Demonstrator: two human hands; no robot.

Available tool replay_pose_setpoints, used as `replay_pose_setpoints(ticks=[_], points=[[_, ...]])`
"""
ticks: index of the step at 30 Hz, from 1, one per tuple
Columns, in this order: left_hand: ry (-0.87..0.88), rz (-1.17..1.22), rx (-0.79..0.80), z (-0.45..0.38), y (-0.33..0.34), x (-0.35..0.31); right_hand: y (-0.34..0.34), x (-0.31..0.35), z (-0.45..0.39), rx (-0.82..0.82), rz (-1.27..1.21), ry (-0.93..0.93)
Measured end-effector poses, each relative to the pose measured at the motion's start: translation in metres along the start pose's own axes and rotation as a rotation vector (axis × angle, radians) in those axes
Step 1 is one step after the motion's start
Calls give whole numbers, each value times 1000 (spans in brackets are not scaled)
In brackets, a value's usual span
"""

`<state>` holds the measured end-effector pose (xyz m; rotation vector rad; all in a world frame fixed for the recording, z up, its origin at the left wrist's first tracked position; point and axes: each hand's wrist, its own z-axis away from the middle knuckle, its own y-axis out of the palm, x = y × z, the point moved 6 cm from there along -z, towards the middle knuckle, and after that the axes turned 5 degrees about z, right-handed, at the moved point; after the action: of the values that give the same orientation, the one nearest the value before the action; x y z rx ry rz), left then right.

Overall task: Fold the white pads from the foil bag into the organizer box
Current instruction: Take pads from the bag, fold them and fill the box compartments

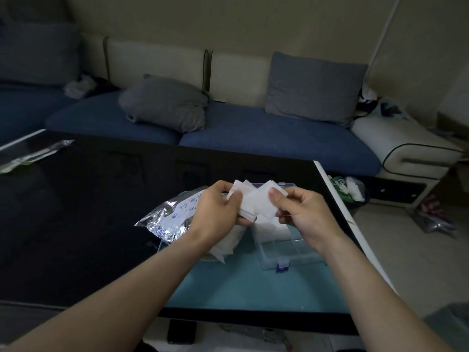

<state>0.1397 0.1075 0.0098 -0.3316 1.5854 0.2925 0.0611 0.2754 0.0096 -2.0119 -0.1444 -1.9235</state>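
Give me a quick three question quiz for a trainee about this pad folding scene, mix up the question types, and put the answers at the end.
1. True or false: both hands hold white pads above the table.
2. Multiple choice: where does the foil bag lie? A) inside the organizer box; B) on the table to the left of the organizer box; C) on the sofa.
3. Fill in: the organizer box's latch is coloured ____.

Key
1. True: the left hand and the right hand each pinch an edge of the pads.
2. B
3. blue
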Motion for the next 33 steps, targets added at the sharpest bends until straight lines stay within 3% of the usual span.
replay_pose_setpoints(ticks=[3,6,9,11,14,20,25,28,33], points=[[80,-226,28,-1,-3,-3,-10,9,1,19,17,-51],[166,-452,153,0,4,-6,-9,13,4,215,180,-107],[205,-585,297,4,13,-5,2,5,9,343,347,-48],[142,-531,423,8,20,2,6,4,8,321,373,-47],[-36,-223,504,11,26,9,7,6,6,252,412,-66],[-96,-163,399,6,17,11,2,5,2,198,412,-113],[-93,-214,269,1,8,10,-11,10,-3,80,107,-160],[-42,-268,219,1,8,9,-7,14,1,121,-37,-151],[-3,-177,200,-3,12,10,7,10,6,6,256,-84]])
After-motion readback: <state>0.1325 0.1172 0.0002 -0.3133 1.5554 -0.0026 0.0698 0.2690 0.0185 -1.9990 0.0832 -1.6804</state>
